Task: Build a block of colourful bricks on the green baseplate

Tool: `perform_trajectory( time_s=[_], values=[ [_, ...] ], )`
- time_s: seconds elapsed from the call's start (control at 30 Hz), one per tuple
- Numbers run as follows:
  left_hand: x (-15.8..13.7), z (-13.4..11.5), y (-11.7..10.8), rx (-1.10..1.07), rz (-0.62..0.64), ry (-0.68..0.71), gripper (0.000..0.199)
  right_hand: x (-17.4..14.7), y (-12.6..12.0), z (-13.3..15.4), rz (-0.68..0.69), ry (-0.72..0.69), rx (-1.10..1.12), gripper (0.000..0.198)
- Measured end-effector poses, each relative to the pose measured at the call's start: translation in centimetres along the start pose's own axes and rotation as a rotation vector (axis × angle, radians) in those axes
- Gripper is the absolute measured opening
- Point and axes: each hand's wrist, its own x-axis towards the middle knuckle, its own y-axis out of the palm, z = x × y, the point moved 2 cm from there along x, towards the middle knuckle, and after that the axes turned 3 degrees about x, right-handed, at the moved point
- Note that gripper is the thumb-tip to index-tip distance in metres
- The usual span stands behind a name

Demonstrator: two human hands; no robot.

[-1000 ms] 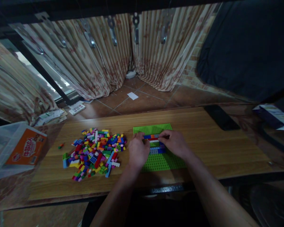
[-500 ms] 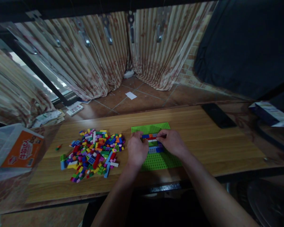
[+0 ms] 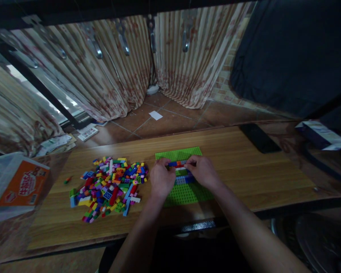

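Note:
A green studded baseplate (image 3: pixel 187 195) lies on the wooden table in front of me, with rows of toy bricks built on it. Blue and orange bricks (image 3: pixel 174 163) form the far row, a red brick (image 3: pixel 179 166) and a white one lie just nearer, and light blue bricks (image 3: pixel 180 180) sit closer to me. My left hand (image 3: pixel 162 178) rests at the left end of these rows, fingers curled and thumb against the bricks. From the right, my right hand (image 3: pixel 202 170) pinches thumb and forefinger together beside the red brick. Whatever either hand grips is hidden by the fingers.
A heap of loose coloured bricks (image 3: pixel 112 189) spreads over the table left of the baseplate; a small orange-green piece (image 3: pixel 67 180) lies apart. A clear plastic box (image 3: pixel 5 185) with an orange label stands far left. A black phone (image 3: pixel 260 138) lies back right, near a carton (image 3: pixel 324 134).
The whole view has shifted slightly, so everything sits a little further left. Both hands keep about the same places on the baseplate, the right fingers still at the red brick.

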Motion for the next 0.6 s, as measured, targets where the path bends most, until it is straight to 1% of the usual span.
perform_trajectory(
  time_s=[0.27, 0.43, 0.6],
  values=[
    [0.21, 0.09, 0.02, 0.012, 0.019, 0.027, 0.024, 0.09, -0.03, 0.15, 0.004, -0.003, -0.008, 0.009],
    [0.10, 0.07, 0.20, 0.032, 0.005, 0.041, 0.023, 0.02, 0.06, 0.41, 0.003, -0.015, -0.050, 0.010],
    [-0.15, -0.06, 0.35, 0.062, 0.003, 0.053, 0.024, -0.20, 0.33, 0.34, -0.028, -0.041, -0.075, 0.011]
  ],
)
